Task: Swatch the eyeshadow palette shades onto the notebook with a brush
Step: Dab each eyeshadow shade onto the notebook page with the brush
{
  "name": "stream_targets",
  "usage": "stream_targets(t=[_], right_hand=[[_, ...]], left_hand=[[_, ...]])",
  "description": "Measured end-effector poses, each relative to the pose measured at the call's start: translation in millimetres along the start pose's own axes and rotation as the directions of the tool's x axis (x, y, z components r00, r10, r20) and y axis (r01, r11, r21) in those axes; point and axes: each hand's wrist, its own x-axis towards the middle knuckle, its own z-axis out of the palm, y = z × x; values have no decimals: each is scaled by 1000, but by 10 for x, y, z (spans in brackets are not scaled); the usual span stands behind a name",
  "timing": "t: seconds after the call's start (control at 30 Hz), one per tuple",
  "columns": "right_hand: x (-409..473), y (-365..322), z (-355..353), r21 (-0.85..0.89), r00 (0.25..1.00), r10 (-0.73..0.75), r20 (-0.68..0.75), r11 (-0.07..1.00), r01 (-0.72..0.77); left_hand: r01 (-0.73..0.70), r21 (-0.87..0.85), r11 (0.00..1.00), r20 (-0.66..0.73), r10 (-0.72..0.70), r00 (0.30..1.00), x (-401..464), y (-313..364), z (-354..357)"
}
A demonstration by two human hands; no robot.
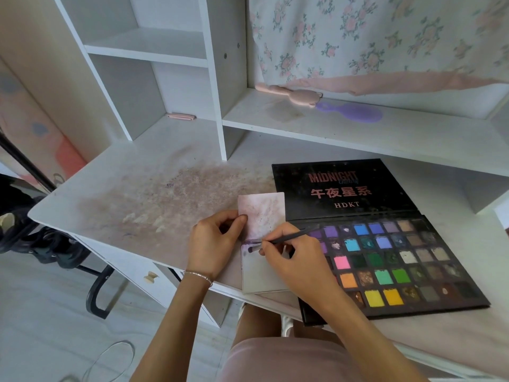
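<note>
A small notebook (256,274) lies open on the white desk (132,172), its upper page (265,213) flipped up and smudged pink. My left hand (213,245) pinches that upper page by its lower left corner. My right hand (292,260) grips a thin dark brush (286,238), and the bristle tip touches the top left of the lower page, where a purple smear runs along the edge. The black eyeshadow palette (385,260) lies open just right of the notebook, with several bright and dark pans. Its lid reads "MIDNIGHT" and "HDKT".
Pinkish powder stains cover the desk (165,194) left of the notebook. On a shelf behind lie a pink brush (292,95) and a purple hairbrush (352,111). A floral curtain (385,37) hangs at the back. A dark chair frame (55,244) stands at the left.
</note>
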Motion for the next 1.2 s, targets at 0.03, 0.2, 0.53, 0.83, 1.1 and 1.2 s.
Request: stream_targets(t=[0.03, 0.2, 0.53, 0.83, 1.1, 1.2], right_hand=[[-1, 3, 1, -4, 1000, 1, 3, 1000, -1], [9, 18, 12, -35, 1000, 1, 15, 999, -1], [2, 34, 11, -71, 999, -8, 39, 997, 11], [-3, 15, 14, -80, 999, -3, 37, 997, 6], [6, 1, 8, -100, 1000, -1, 30, 995, 4], [-1, 3, 3, -95, 999, 3, 48, 995, 2]], left_hand=[[3, -2, 1000, 0, -3, 1000, 0, -1, 1], [8, 5, 1000, 3, -8, 1000, -5, 2, -2], [14, 9, 1000, -2, -14, 1000, -6, 3, 2], [19, -8, 1000, 0, -19, 1000, -13, 12, -2], [25, -23, 999, -6, -25, 1000, -10, 17, 6], [26, -24, 999, -6, -26, 1000, -10, 13, 5]])
